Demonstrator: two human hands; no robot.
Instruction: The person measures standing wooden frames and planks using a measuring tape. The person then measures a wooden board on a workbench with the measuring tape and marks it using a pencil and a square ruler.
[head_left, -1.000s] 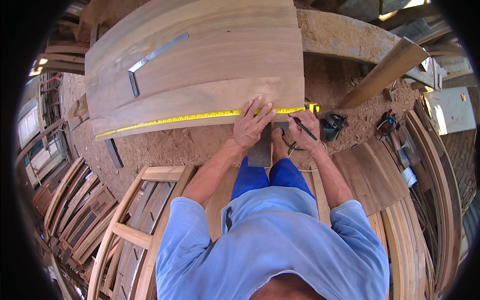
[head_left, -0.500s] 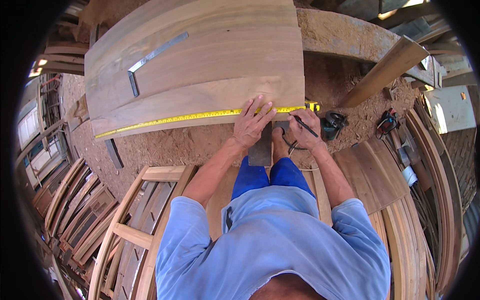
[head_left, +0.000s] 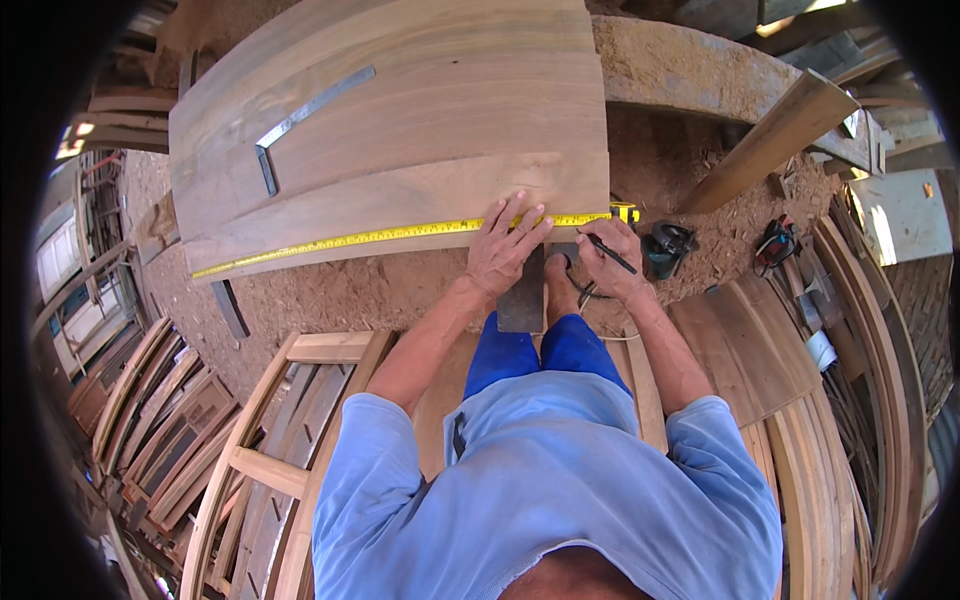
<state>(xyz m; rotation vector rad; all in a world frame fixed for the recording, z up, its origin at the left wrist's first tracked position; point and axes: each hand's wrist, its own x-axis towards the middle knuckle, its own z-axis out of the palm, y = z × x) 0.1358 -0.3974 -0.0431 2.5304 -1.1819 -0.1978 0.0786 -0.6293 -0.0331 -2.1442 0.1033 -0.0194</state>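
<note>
A yellow tape measure (head_left: 360,237) is drawn out along the near edge of a broad wooden panel (head_left: 430,120); its case rests just past the panel's right edge. My left hand (head_left: 505,245) lies spread across the tape, fingers apart, pressing it on the wood. Close by on the right, my right hand (head_left: 612,257) grips a dark marking pen (head_left: 608,250), its tip at the panel's near edge beside the tape. Farther up the panel lies a metal try square (head_left: 310,112), away from both hands.
A green-bodied power tool (head_left: 668,250) sits on the sawdust-covered ground right of the panel, with a red and black tool (head_left: 775,245) beyond it. A slanted board (head_left: 770,140) leans at the far right. A wooden frame (head_left: 270,470) and stacked timber stand at lower left.
Almost nothing differs. Both hands, the tape and the pen keep their places, with only a very slight shift of the view.
</note>
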